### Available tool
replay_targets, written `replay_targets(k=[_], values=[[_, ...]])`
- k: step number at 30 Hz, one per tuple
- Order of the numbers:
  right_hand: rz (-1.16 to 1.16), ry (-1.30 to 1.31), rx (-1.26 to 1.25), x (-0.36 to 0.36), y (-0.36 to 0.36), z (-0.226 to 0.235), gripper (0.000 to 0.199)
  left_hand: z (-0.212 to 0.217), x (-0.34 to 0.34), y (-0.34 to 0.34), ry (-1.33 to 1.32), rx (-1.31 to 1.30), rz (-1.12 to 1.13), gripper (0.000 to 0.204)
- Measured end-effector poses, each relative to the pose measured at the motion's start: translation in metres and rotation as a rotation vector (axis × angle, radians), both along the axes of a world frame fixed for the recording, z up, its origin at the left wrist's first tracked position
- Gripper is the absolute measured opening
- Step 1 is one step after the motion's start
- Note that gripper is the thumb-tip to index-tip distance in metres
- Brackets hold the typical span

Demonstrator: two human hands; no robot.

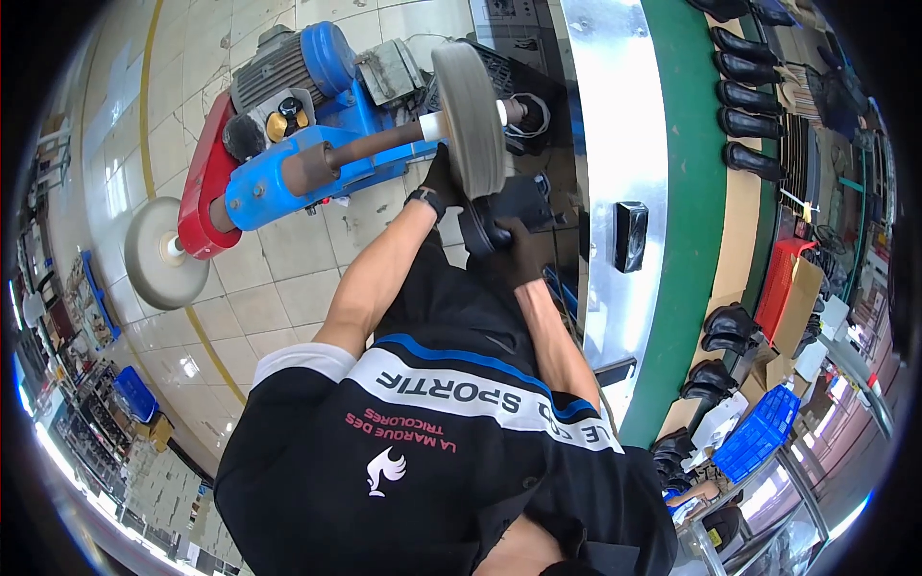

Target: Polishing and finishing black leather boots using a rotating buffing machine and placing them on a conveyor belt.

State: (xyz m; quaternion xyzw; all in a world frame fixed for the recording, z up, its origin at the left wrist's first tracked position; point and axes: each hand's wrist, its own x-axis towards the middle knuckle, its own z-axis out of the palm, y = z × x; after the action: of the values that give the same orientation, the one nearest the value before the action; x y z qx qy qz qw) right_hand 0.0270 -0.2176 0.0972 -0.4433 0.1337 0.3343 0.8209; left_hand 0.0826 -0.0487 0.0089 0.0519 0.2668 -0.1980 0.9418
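Note:
Both my hands wear dark gloves and hold a black boot [519,200] against the lower edge of a grey buffing wheel [467,120]. My left hand [445,180], with a watch on its wrist, is closed at the boot's left side; the wheel partly hides its fingers. My right hand [517,253] grips the boot from the right and below, fingers curled over it. The wheel sits on a brown shaft [379,147] that runs out of a blue polishing machine [264,190]. The boot's exact outline is hard to make out against the dark gloves.
A second, pale wheel [158,254] is on the machine's left end, beside a red belt guard [205,182]. To my right stands a metal ledge [615,125] bearing a black block [630,236]. Beyond are a green surface [672,240], rows of black shoes [749,123] and a blue crate [757,434].

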Motion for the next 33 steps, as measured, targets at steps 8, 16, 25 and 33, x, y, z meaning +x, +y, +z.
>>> replay_targets(k=[8,16,25,33], values=[[0.471,-0.315,-0.76,-0.041,-0.071,0.064,0.063,0.084,-0.043,-0.02,0.012,-0.264,0.018,0.06],[0.894,-0.913,-1.057,0.017,0.004,0.142,0.073,0.052,-0.057,-0.02,-0.079,-0.098,0.089,0.061],[1.026,-0.962,-1.268,0.051,0.017,0.075,0.07,0.03,-0.047,-0.04,-0.035,-0.168,0.036,0.049],[0.343,-0.236,-0.751,0.006,-0.032,0.081,0.029,0.005,-0.05,-0.043,-0.349,1.136,-0.109,0.034]])
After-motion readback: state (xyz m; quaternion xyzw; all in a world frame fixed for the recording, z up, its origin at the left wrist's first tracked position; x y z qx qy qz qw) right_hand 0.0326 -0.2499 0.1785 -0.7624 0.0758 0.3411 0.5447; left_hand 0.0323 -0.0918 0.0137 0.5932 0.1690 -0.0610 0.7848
